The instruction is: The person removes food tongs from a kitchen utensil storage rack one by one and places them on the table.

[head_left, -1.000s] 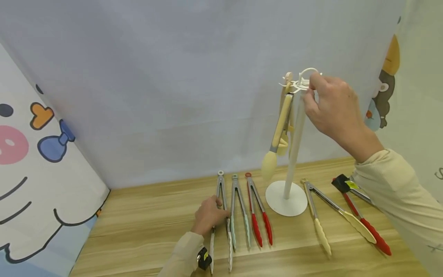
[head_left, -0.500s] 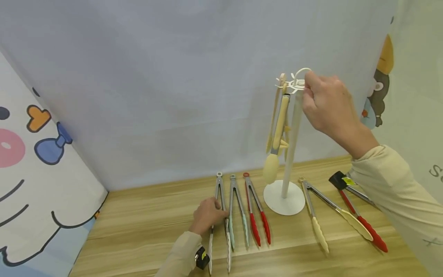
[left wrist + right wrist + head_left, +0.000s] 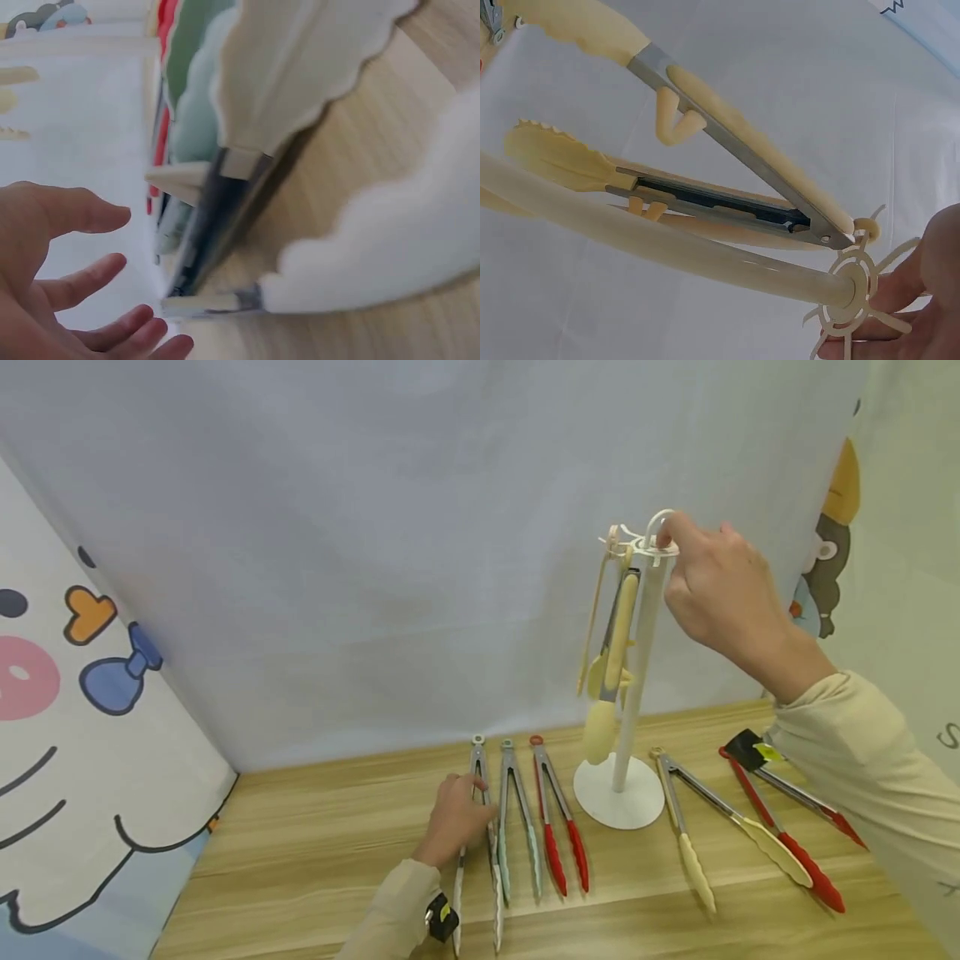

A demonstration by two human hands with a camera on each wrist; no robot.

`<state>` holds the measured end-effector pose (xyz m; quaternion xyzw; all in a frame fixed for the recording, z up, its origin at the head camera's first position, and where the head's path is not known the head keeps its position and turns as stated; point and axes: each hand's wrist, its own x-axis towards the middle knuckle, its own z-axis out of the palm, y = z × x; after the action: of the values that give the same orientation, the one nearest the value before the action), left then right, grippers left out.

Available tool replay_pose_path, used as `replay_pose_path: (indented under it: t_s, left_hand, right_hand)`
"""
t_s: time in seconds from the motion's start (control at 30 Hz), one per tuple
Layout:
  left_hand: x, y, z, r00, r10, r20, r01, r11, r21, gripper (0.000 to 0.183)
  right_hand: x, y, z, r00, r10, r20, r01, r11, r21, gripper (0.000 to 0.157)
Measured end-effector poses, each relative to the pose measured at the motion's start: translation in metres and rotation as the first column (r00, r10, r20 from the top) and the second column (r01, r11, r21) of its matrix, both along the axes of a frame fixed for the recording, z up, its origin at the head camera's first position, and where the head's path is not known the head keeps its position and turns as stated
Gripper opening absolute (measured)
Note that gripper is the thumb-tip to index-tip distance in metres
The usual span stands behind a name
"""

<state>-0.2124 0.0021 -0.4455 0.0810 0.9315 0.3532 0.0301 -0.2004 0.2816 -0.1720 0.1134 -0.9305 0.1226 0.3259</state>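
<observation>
A white utensil stand (image 3: 628,702) carries a ring of hooks (image 3: 853,289) at its top. My right hand (image 3: 720,585) is at this ring, its index finger bent over the top beside the wire loop. Yellow tongs (image 3: 617,647) hang from a hook, their arms spread in a V in the right wrist view. Another slim cream utensil (image 3: 592,627) hangs behind them. On the table, my left hand (image 3: 457,818) lies over the white-tipped tongs (image 3: 497,893). Its fingers are loosely spread and hold nothing in the left wrist view.
Pale green tongs (image 3: 519,827) and red tongs (image 3: 557,814) lie between the left hand and the stand's base (image 3: 600,789). Right of it are open yellow tongs (image 3: 693,868) and more red tongs (image 3: 806,860). A grey cloth (image 3: 337,568) hangs behind the wooden table (image 3: 300,860).
The ring has turned, and the hanging tongs have swung right, nearer the pole. The right index finger now bends over the ring, with the thumb lower. The left hand stays over the white-tipped tongs.
</observation>
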Motion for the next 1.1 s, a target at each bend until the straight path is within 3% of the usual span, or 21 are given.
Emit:
replay_pose_path:
  t_s: [0.17, 0.37, 0.6, 0.73, 0.87, 1.1]
  left_hand:
    - [-0.001, 0.012, 0.016, 0.995, -0.044, -0.091, 0.055, 0.991, 0.123, 0.024]
    - [0.004, 0.031, 0.043, 0.98, -0.099, -0.173, 0.141, 0.957, 0.251, 0.021]
    - [0.014, 0.058, 0.076, 0.941, -0.129, -0.312, 0.235, 0.915, 0.329, 0.025]
    - [0.015, 0.075, 0.09, 0.941, -0.15, -0.302, 0.265, 0.885, 0.384, 0.036]
    - [0.011, 0.089, 0.098, 0.946, -0.134, -0.295, 0.251, 0.88, 0.404, 0.045]
    - [0.008, 0.099, 0.104, 0.946, -0.134, -0.295, 0.252, 0.876, 0.411, 0.056]
  right_hand:
    - [0.001, 0.002, 0.001, 0.999, 0.005, -0.036, -0.006, 1.0, -0.006, 0.043]
    - [0.003, 0.001, 0.001, 0.995, 0.042, -0.09, -0.046, 0.998, -0.043, 0.04]
    - [0.005, 0.001, 0.001, 0.999, 0.048, -0.002, -0.048, 0.997, -0.061, 0.02]
    - [0.006, 0.004, 0.002, 0.998, 0.051, 0.026, -0.049, 0.997, -0.063, 0.024]
    - [0.005, 0.005, 0.002, 0.999, 0.048, 0.0, -0.048, 0.997, -0.055, 0.029]
    - [0.002, 0.0, -0.001, 0.999, 0.036, -0.034, -0.037, 0.999, -0.022, 0.019]
